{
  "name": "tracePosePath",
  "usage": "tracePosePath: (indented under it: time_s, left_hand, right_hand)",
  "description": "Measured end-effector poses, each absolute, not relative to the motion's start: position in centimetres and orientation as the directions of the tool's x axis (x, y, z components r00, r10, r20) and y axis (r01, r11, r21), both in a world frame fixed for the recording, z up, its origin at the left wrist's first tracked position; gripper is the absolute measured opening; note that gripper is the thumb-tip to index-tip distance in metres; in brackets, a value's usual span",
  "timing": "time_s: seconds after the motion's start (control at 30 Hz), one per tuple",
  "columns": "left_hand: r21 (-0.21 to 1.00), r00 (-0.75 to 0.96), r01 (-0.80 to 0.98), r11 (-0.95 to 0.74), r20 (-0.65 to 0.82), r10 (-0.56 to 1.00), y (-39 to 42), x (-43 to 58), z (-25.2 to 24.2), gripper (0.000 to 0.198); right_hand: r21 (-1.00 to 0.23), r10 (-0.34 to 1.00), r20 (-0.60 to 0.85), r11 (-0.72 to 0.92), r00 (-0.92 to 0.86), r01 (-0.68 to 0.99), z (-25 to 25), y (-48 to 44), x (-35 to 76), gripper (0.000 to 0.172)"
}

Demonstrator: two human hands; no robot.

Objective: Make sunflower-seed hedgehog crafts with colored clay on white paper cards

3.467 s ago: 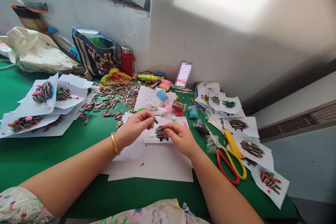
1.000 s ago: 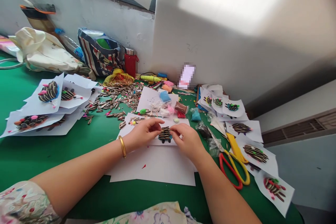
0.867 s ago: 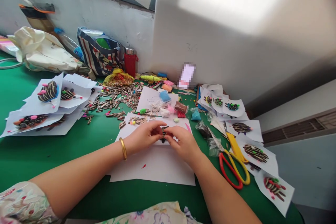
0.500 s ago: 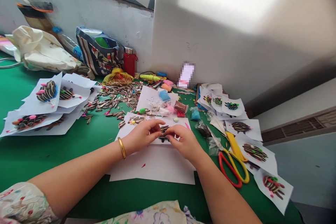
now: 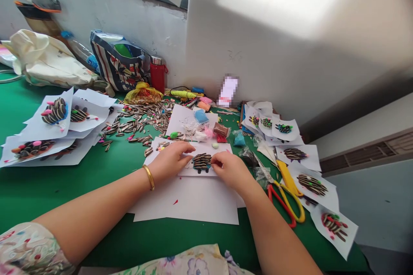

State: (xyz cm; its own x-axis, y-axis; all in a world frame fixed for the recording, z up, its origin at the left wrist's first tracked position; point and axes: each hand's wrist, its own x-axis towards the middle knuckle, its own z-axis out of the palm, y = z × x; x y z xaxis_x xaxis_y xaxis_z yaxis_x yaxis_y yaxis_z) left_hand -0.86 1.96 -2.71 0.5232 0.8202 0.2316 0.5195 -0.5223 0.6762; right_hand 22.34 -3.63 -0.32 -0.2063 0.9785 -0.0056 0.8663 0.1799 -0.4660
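Note:
A small picture made of dark striped sunflower seeds on blue clay (image 5: 201, 163) lies on a white paper card (image 5: 219, 151). My left hand (image 5: 169, 161) rests on the card to the left of the picture, its fingertips just short of the seeds. My right hand (image 5: 230, 170) sits at the picture's right side, with its fingertips close to the seeds. Neither hand visibly holds anything. A gold bangle (image 5: 149, 177) circles my left wrist. Under the card lies a larger white paper sheet (image 5: 185, 204).
Loose sunflower seeds (image 5: 142, 119) spread across the green table mat (image 5: 106, 232) behind my left hand. Seed pictures on paper (image 5: 54, 112) lie at left, and more (image 5: 312, 185) at right. Red-and-yellow-handled scissors (image 5: 285, 205) lie right of my right hand. Clay packets (image 5: 201, 116) stand behind the card.
My hands have moved apart from their pinch on the seed picture, which now shows fully on the card. The view has shifted slightly, moving the table contents a little left.

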Motion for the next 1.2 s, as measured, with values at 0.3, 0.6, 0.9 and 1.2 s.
tracePosePath:
  time_s: [0.3, 0.6, 0.9, 1.2]
  left_hand:
    - [0.677, 0.531, 0.525, -0.516, 0.214, 0.820, 2.1, -1.0, -3.0, 0.023]
    - [0.664, 0.537, 0.545, -0.512, 0.192, 0.821, 2.1, -0.9, -2.8, 0.025]
    - [0.655, 0.544, 0.548, -0.520, 0.192, 0.816, 2.1, -1.0, -2.8, 0.024]
    - [0.528, 0.527, 0.633, -0.566, 0.241, 0.815, 3.5, -2.1, -1.8, 0.022]
  right_hand:
    - [-0.351, 0.971, 0.004, 0.224, -0.237, 0.909, -0.7, -3.6, 21.4, 0.015]
    - [-0.174, 0.966, -0.024, 0.249, -0.257, 0.953, -1.1, -3.7, 20.7, 0.015]
    - [-0.107, 0.960, -0.059, 0.265, -0.272, 0.958, -0.9, -3.5, 20.2, 0.018]
    - [-0.198, 0.964, -0.004, 0.260, -0.266, 0.945, -1.1, -3.7, 20.7, 0.016]
